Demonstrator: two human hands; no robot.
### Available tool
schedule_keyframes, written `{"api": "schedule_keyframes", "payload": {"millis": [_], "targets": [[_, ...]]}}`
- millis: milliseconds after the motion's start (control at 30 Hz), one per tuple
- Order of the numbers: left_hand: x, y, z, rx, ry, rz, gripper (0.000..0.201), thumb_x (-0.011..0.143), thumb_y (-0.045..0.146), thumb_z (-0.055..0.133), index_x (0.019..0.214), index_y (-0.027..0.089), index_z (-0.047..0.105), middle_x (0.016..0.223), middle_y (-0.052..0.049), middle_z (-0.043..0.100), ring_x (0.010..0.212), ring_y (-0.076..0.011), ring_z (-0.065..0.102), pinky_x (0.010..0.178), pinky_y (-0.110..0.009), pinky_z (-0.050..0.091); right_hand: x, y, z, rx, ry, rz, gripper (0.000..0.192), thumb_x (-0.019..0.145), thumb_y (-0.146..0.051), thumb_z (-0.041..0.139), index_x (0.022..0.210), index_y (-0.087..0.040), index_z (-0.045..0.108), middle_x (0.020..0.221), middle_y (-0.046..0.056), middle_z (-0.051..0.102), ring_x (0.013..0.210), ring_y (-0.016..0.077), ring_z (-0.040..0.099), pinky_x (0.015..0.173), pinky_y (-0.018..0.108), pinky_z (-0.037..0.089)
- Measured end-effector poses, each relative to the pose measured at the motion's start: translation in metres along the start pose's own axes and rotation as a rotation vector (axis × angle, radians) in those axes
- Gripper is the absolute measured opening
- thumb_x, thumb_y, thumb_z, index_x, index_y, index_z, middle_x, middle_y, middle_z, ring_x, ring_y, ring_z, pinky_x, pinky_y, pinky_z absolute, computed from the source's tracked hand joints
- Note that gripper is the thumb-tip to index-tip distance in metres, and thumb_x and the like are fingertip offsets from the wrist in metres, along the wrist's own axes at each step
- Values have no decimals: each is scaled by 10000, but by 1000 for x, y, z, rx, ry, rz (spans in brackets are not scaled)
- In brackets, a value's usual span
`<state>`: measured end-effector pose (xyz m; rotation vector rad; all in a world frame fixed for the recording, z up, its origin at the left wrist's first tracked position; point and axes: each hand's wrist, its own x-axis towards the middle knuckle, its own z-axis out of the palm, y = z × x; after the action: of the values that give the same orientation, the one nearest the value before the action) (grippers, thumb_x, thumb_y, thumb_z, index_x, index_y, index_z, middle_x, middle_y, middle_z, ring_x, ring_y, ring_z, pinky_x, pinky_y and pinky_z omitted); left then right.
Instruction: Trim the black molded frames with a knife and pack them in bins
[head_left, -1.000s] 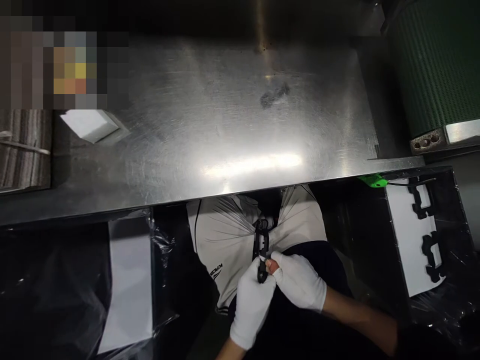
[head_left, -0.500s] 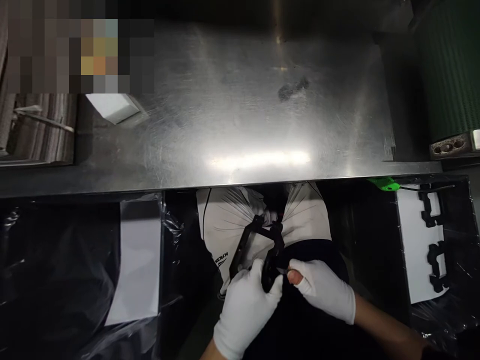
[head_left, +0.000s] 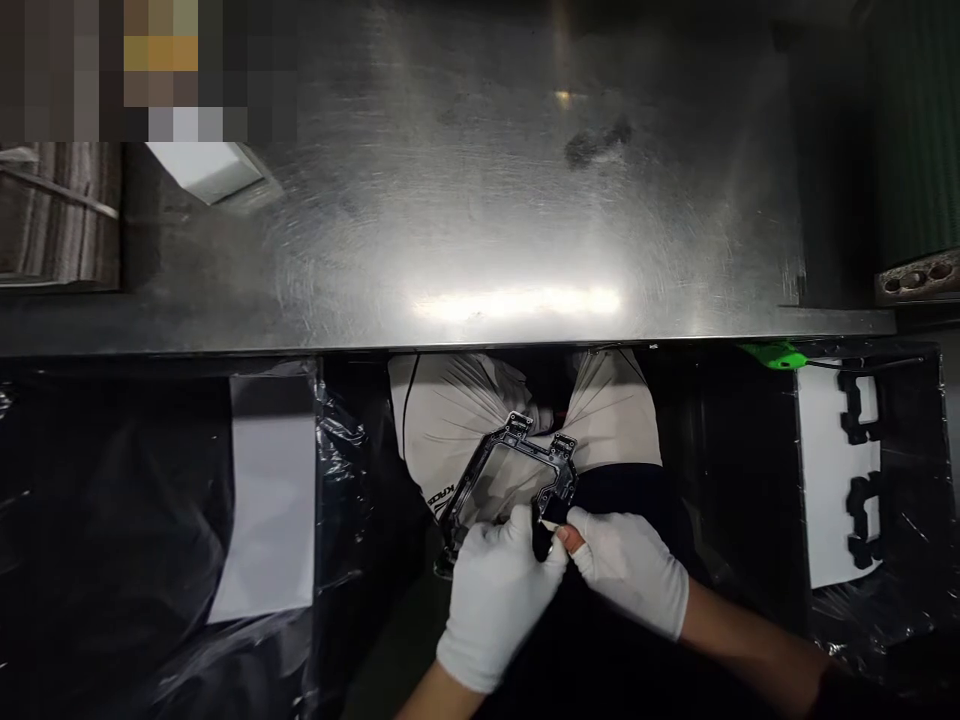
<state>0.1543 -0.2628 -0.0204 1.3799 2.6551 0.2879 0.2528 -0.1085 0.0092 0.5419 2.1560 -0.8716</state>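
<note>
My left hand (head_left: 495, 595), in a white glove, is closed around the lower end of a black frame-like plastic part (head_left: 474, 480), angular with an open middle and screw-hole tabs. The part is held over my lap, its ribbed side showing. My right hand (head_left: 630, 568), gloved with the thumb tip bare, pinches a small thin blade (head_left: 550, 524) against the part's lower right end, close to my left fingertips. The exact contact is hidden by the fingers. Light trousers (head_left: 615, 420) lie behind the part.
A metal table (head_left: 465, 220) spans the front. Bundled cardboard (head_left: 67, 215) and a white box (head_left: 210, 172) stand at its left. Right, a plastic-lined bin holds white paper (head_left: 825, 480) with black parts (head_left: 864, 520); a green-handled tool (head_left: 776, 355) lies above. Left, another lined bin holds white paper (head_left: 274, 500).
The black part has been tilted so its ribbed face now shows to me. Both hands stay together at its lower end, the right slightly further left. The camera view has shifted a little.
</note>
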Motion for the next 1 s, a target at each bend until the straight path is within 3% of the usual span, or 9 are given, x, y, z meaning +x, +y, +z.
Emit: {"api": "schedule_keyframes", "payload": {"millis": [333, 633, 800, 900, 1000], "targets": [[2, 5, 2, 107, 61, 9, 407, 976, 476, 635, 640, 255, 566, 509, -35, 531, 515, -257, 586, 649, -413, 461, 3, 0, 6, 101, 0, 86, 439, 1209, -465, 332, 1031, -239, 664, 890, 21, 800, 764, 183, 762, 600, 287, 306], [1, 7, 7, 127, 58, -19, 471, 973, 533, 658, 607, 251, 568, 480, -44, 529, 498, -270, 592, 640, -417, 463, 5, -3, 7, 134, -23, 142, 416, 1212, -430, 283, 1103, -227, 629, 916, 45, 794, 778, 207, 766, 605, 288, 324], [5, 10, 9, 82, 6, -119, 482, 996, 550, 618, 636, 229, 600, 505, -68, 558, 536, -287, 605, 634, -407, 458, 3, 8, 14, 221, 69, 79, 456, 1196, -495, 227, 1027, -233, 560, 833, 41, 719, 688, 208, 680, 599, 305, 312], [9, 0, 5, -175, -103, -312, 520, 1034, 559, 547, 637, 226, 594, 538, -66, 579, 576, -260, 597, 619, -367, 427, -2, 20, 12, 466, 172, 50, 498, 1172, -602, 231, 960, -249, 510, 799, 17, 640, 682, 198, 615, 620, 300, 387], [13, -20, -18, -764, -265, -566, 600, 1057, 612, 482, 600, 227, 535, 515, -17, 532, 521, -182, 515, 570, -310, 390, -10, 38, -2, 768, 139, 51, 523, 1136, -703, 306, 970, -252, 512, 803, -6, 609, 660, 178, 590, 630, 298, 470]]}}
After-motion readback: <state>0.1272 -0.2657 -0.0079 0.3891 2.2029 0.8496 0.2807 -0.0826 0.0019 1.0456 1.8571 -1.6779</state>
